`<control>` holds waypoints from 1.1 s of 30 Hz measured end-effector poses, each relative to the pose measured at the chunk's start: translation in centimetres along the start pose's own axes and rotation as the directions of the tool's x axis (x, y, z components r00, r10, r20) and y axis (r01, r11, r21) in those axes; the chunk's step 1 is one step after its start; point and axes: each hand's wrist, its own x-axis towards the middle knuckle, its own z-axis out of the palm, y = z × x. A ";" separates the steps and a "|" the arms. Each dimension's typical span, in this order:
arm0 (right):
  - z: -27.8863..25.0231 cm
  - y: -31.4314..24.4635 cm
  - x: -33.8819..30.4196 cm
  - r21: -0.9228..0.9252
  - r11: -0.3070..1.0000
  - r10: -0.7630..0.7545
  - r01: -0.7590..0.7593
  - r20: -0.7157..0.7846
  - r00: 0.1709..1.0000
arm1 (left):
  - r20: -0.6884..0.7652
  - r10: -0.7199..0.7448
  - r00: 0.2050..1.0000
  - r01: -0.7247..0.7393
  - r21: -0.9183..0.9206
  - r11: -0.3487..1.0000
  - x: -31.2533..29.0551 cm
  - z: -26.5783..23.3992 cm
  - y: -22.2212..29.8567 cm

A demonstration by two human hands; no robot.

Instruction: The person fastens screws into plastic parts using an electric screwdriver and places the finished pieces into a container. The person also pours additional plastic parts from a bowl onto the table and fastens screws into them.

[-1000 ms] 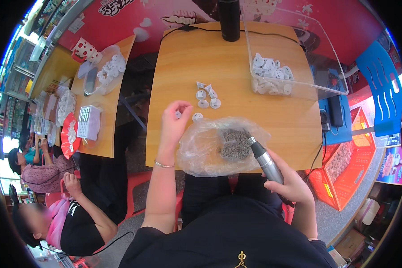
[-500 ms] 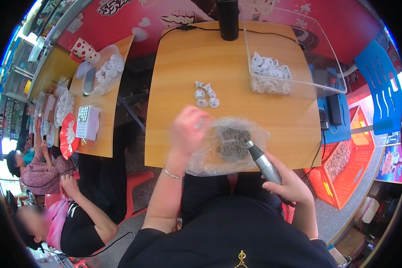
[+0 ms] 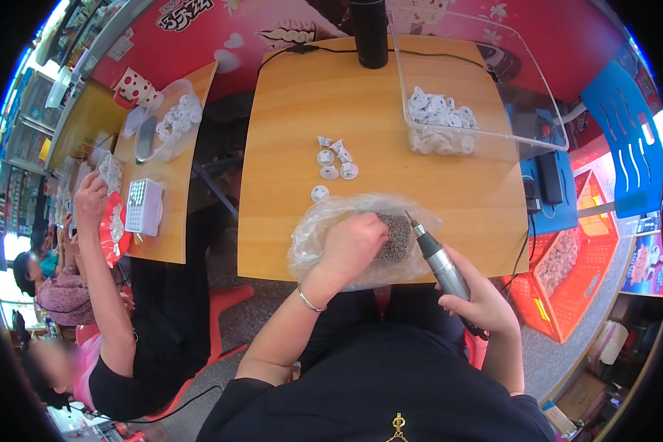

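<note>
My left hand [image 3: 352, 245] reaches into a clear plastic bag [image 3: 311, 234] lying at the near edge of a wooden table [image 3: 376, 103]; its fingers rest on a pile of small dark parts [image 3: 395, 237] inside the bag. My right hand [image 3: 479, 298] grips a grey pen-shaped power tool [image 3: 440, 262] at the table's front right, with the tip pointing up and left at the bag. Several small white round pieces [image 3: 333, 160] lie on the table just beyond the bag.
A clear plastic bin [image 3: 457, 96] with many white pieces stands at the back right. A black cylinder [image 3: 368, 33] and a cable sit at the far edge. At the left, another person [image 3: 88, 295] works at a second table. A red crate [image 3: 567, 280] stands on the right.
My left hand has moved back from the loose white pieces toward me and gone into the plastic bag. The right hand with the tool has hardly moved.
</note>
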 end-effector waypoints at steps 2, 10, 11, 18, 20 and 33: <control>0.0 0.1 0.0 0.000 1.000 -0.008 0.008 0.005 1.000 | 0.020 0.008 1.000 -0.008 0.020 1.000 0.0 -0.5 0.3; 0.1 0.1 0.0 -0.001 1.000 -0.022 0.022 0.022 1.000 | 0.042 -0.086 0.995 0.088 -0.061 0.994 -0.1 -0.7 0.4; 0.1 0.1 0.0 0.000 1.000 -0.022 0.022 0.021 1.000 | 0.063 -0.142 0.988 0.152 -0.179 0.972 -0.1 -1.0 0.4; 0.5 0.0 0.1 0.026 0.999 -0.040 0.038 0.048 0.998 | 0.177 -0.348 0.921 0.376 -0.639 0.671 -0.3 -1.7 -0.6; 0.6 0.0 0.1 0.029 0.999 -0.044 0.043 0.053 0.998 | 0.176 -0.357 0.917 0.374 -0.689 0.620 -0.3 -1.7 -0.6; 0.7 0.0 0.4 -0.008 0.998 -0.056 0.057 0.079 0.995 | 0.100 -0.202 0.974 0.224 -0.494 0.840 -0.6 -2.6 -0.6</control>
